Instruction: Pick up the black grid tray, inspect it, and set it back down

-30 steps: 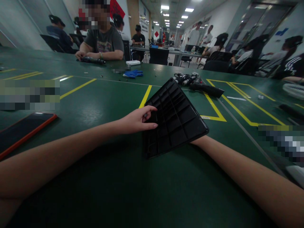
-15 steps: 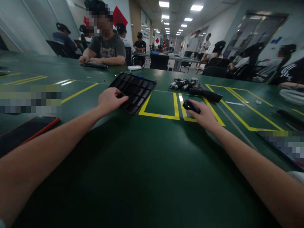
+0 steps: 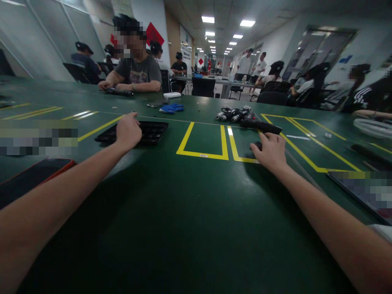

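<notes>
A black compartmented tray (image 3: pixel 154 132) lies flat on the green table. My left hand (image 3: pixel 128 131) is over its left part, thumb and fingers apart, not visibly gripping it. Near the right yellow tape outline (image 3: pixel 233 147), my right hand (image 3: pixel 271 152) has its thumb and fingers spread beside a small black object (image 3: pixel 257 145), partly hidden behind the thumb. The object appears to rest on the table. Left of that outline is another yellow tape outline (image 3: pixel 225 143).
Beyond my right hand lie a black cylindrical item (image 3: pixel 263 125) and several metallic tools with cables (image 3: pixel 234 114). A blue glove (image 3: pixel 172 108) lies behind the tray. An orange-edged phone (image 3: pixel 39 175) is at left. Across the table sits a person (image 3: pixel 137 69).
My left hand has moved left and lowered the tray flat onto the table, its grip loosened. My right hand has shifted slightly right and opened from the small black object.
</notes>
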Available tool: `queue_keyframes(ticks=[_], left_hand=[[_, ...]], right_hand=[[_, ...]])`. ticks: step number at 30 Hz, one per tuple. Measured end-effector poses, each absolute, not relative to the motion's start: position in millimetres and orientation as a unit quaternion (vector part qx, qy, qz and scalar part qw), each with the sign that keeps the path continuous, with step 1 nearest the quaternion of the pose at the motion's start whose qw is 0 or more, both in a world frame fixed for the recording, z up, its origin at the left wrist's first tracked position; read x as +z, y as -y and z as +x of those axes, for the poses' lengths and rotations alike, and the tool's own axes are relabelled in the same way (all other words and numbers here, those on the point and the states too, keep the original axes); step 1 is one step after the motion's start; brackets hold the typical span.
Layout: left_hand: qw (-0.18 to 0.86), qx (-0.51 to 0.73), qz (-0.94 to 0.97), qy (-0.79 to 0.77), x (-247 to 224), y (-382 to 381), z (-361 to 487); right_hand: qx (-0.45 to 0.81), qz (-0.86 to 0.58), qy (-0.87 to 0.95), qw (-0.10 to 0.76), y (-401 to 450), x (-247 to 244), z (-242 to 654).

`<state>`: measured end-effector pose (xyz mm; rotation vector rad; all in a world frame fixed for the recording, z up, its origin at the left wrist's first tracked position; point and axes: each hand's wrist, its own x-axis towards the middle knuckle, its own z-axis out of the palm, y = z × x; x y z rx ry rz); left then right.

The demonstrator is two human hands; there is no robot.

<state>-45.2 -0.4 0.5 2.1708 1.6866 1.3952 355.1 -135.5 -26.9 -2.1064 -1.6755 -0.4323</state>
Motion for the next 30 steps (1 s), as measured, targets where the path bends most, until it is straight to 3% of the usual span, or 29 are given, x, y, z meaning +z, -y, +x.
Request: queue_keyframes(ticks=[1, 4, 9, 14, 20, 25, 30], left_hand=[[0.043, 0.462, 0.723, -0.512, -3.2, 8.6, -30.1], [0.104, 0.311, 0.843, -0.427, -21.0, 35.3, 15.4], [0.081, 0.103, 0.929, -0.347, -39.8, 54.3, 47.9], [0.026, 0.147, 0.938, -0.311, -27.1, 82.8, 46.7], [0.085, 0.05, 0.99, -0.104, -15.9, 149.1, 54.2], [0.108, 0.096, 0.983, -0.115, -17.2, 151.2, 55.2], [-0.042, 0.138, 0.958, -0.25, -12.8, 118.5, 52.1]], right_hand=[[-0.154, -0.735, 0.624, 0.216, 137.0, -25.5, 340.0], [-0.079, -0.661, 0.723, 0.186, 148.3, -26.6, 288.3], [0.008, -0.539, 0.835, 0.109, 169.3, -37.4, 237.9], [-0.047, -0.555, 0.819, 0.138, 160.4, -33.6, 261.8], [-0.245, -0.721, 0.629, 0.153, 142.5, -35.8, 348.4], [-0.12, -0.786, 0.597, 0.102, 137.9, -48.1, 387.4], [-0.121, -0.784, 0.601, 0.097, 137.1, -48.2, 384.5]])
